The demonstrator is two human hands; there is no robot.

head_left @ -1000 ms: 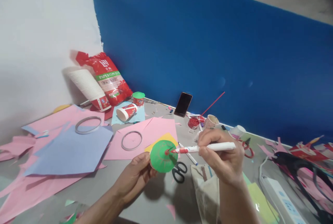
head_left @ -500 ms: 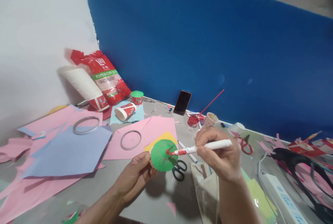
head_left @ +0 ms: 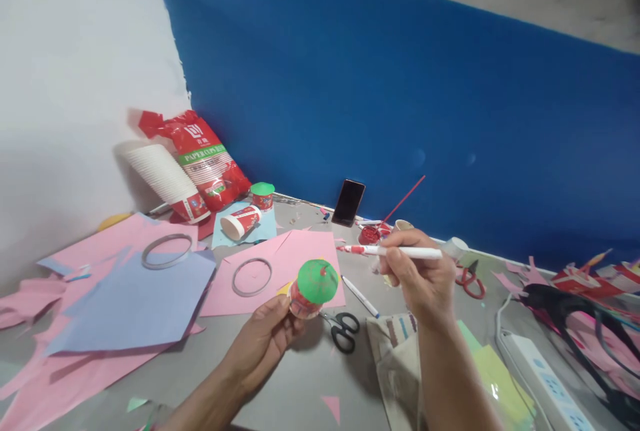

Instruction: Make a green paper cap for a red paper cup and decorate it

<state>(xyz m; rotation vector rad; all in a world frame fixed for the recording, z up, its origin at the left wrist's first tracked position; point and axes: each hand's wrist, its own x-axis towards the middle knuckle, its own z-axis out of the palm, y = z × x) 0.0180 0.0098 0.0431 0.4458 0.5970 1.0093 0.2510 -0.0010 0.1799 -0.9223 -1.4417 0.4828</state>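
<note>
My left hand (head_left: 267, 337) grips a small paper cup (head_left: 305, 301) topped with a round green paper cap (head_left: 317, 281) that has a red dot at its centre. The cup is tilted, so its red-printed side shows below the cap. My right hand (head_left: 423, 277) is closed round a white marker with a red tip (head_left: 390, 251), held level. The tip points left and hangs clear of the green cap, above and to its right.
Pink and blue paper sheets (head_left: 135, 294) with two metal rings (head_left: 253, 275) cover the left of the table. Black scissors (head_left: 343, 329), a phone (head_left: 349, 202), a paper-cup stack (head_left: 165, 177), a red bag, a power strip (head_left: 537, 377) and scraps lie around.
The marker tip has lifted off the green cap and moved up and right. My left hand has tipped the cup so its side now shows.
</note>
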